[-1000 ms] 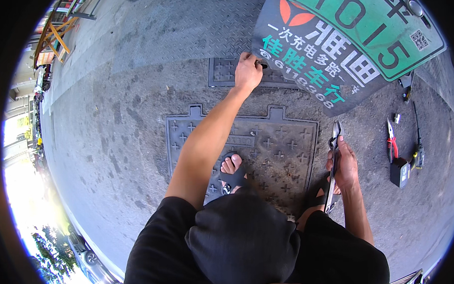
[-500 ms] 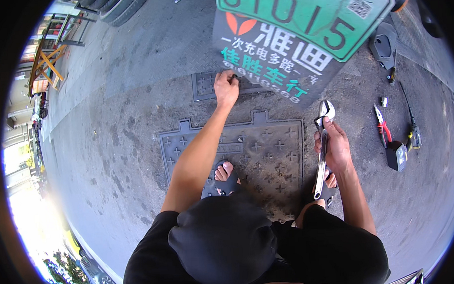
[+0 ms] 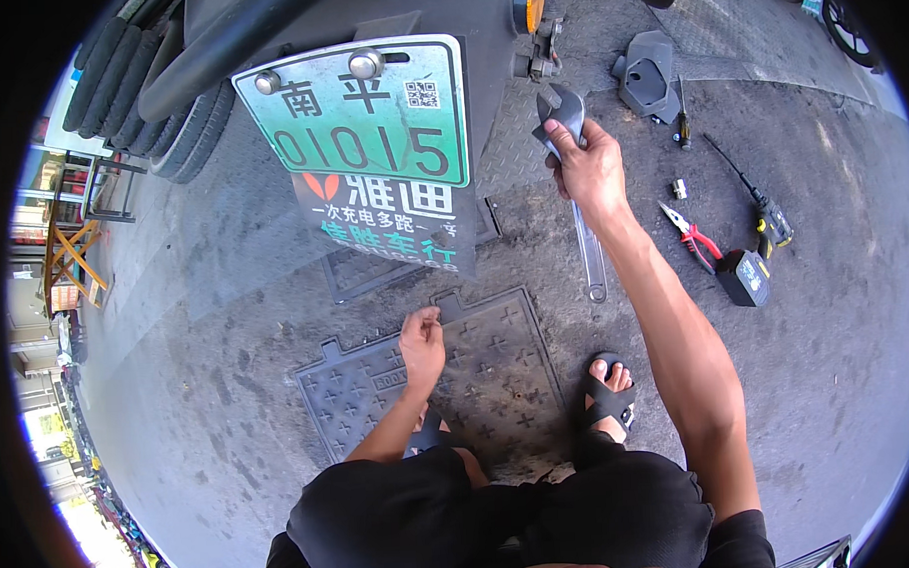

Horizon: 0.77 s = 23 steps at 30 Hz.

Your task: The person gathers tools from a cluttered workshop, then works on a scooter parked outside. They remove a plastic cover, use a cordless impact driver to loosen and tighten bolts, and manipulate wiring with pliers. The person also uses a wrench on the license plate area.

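In my right hand [image 3: 593,171] is a large silver adjustable wrench [image 3: 591,259], gripped near its head, the jaws pointing away from me and the handle hanging back toward my foot. My left hand [image 3: 423,347] is over the cast metal manhole cover [image 3: 498,378]. Its fingers are curled together, and whatever they may hold is hidden. Ahead of that hand, apart from it, is the dark printed mud flap [image 3: 316,194] of a vehicle. Above the flap a green and white number plate [image 3: 268,115] is fixed with two round-headed bolts.
On the ground to the right lie red-handled pliers [image 3: 709,252], a power tool [image 3: 773,223] with its black battery [image 3: 750,277], a small metal socket [image 3: 679,188] and a screwdriver [image 3: 683,131]. A grey plastic part [image 3: 648,77] lies farther off. Tyres [image 3: 117,80] stand at the far left.
My view has swung so more of the vehicle's rear shows. The right hand has carried the wrench forward, toward the vehicle's side. My left hand has drawn back from beside the flap.
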### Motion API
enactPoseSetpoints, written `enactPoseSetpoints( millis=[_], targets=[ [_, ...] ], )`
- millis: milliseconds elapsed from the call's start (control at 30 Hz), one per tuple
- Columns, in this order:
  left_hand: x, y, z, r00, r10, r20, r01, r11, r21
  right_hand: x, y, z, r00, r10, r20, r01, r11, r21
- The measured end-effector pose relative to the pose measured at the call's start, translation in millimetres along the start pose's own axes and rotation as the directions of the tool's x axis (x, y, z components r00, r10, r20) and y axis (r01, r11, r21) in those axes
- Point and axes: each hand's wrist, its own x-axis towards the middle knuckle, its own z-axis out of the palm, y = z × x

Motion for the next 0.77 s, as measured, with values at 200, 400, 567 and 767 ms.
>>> enactPoseSetpoints(
  millis=[200, 400, 567, 767],
  targets=[
    [-87.1, 24.0, 14.8, 0.982, -0.109, 0.153, 0.115, 0.993, -0.036, 33.1, -8.1, -8.3, 0.986, -0.141, -0.084, 0.089, 0.892, -0.443],
    [-92.4, 35.5, 11.2, 0.956, -0.108, 0.273, 0.125, 0.991, -0.044, 40.5, -12.7, 11.3, 0.962, -0.272, -0.039, 0.188, 0.755, -0.628],
    [-72.1, 42.7, 11.1, 0.944, -0.107, 0.312, 0.143, 0.985, -0.096, 45.6, -6.3, 24.1, 0.954, -0.28, -0.105, 0.154, 0.761, -0.63],
    [-36.5, 50.4, -15.7, 0.958, -0.163, 0.236, 0.225, 0.937, -0.268, 47.6, -14.1, 32.6, 0.964, -0.183, -0.19, 0.03, 0.791, -0.611]
  ],
)
